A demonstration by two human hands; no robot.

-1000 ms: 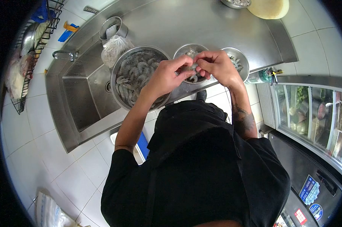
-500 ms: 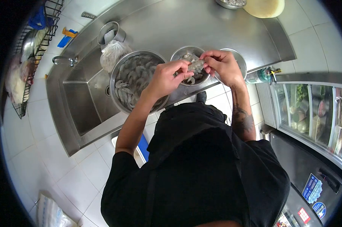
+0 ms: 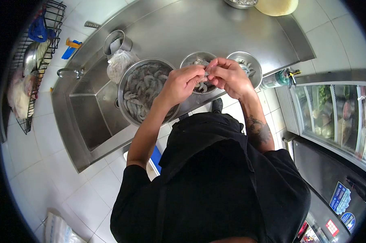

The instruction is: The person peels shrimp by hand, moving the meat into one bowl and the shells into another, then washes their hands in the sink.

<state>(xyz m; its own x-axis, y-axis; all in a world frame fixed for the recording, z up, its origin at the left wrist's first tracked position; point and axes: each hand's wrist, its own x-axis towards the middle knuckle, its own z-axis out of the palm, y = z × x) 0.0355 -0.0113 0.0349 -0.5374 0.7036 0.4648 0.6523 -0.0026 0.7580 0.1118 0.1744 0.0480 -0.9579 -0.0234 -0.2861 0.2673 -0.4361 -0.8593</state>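
My left hand (image 3: 182,84) and my right hand (image 3: 231,77) meet over the middle metal bowl, fingertips pinched on a small grey shrimp (image 3: 207,74). Most of the shrimp is hidden by the fingers. Shells and shrimp pieces lie in that middle bowl (image 3: 194,54). To the left, a large metal bowl (image 3: 121,97) is full of whole grey shrimp (image 3: 146,87). On the right stands another metal bowl (image 3: 257,81) with pale shrimp (image 3: 247,67) in it, partly behind my right hand.
A sink (image 3: 92,117) with a tap (image 3: 70,73) lies left of the bowls. A plastic bag (image 3: 120,67) and a metal pot (image 3: 117,41) stand near it. At the counter's back are a bowl (image 3: 241,4) and a round pale board (image 3: 277,5). A glass-door fridge (image 3: 329,113) stands right.
My hands have drawn closer together, and the shrimp between them is now more covered by fingers. My right hand has shifted left, showing more of the right bowl. The view has shifted slightly.
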